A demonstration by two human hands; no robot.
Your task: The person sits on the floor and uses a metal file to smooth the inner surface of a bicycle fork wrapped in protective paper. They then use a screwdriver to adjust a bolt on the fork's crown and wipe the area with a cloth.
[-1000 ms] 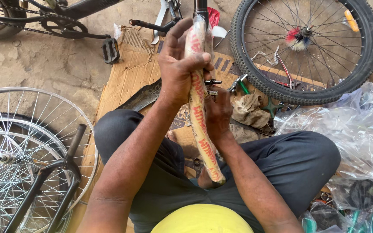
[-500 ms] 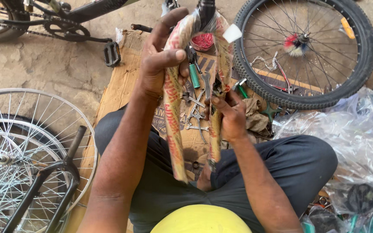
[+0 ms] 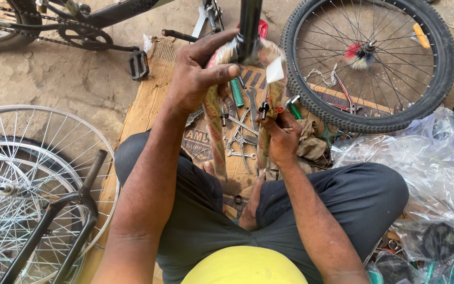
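I hold a bicycle fork (image 3: 214, 123) upright over my lap, its two legs wrapped in tan patterned paper and its black steerer tube (image 3: 249, 26) pointing away from me. My left hand (image 3: 200, 73) grips the top of the left leg near the crown. My right hand (image 3: 282, 134) is closed around the right leg lower down, fingers by a small black fitting (image 3: 263, 109). Between the legs I see loose wrenches and tools (image 3: 240, 139) lying on cardboard (image 3: 145, 105).
A tyred bicycle wheel (image 3: 369, 63) lies at upper right. Bare spoked rims (image 3: 22, 179) and a black frame part (image 3: 59, 221) sit at left. A bicycle's crank, chain and pedal (image 3: 88, 37) are at upper left. Clear plastic bags (image 3: 426, 173) are heaped at right.
The fork has turned from edge-on to face-on, so both legs now spread apart with the tools visible between them. My left hand stayed at the top; my right hand shifted onto the right leg.
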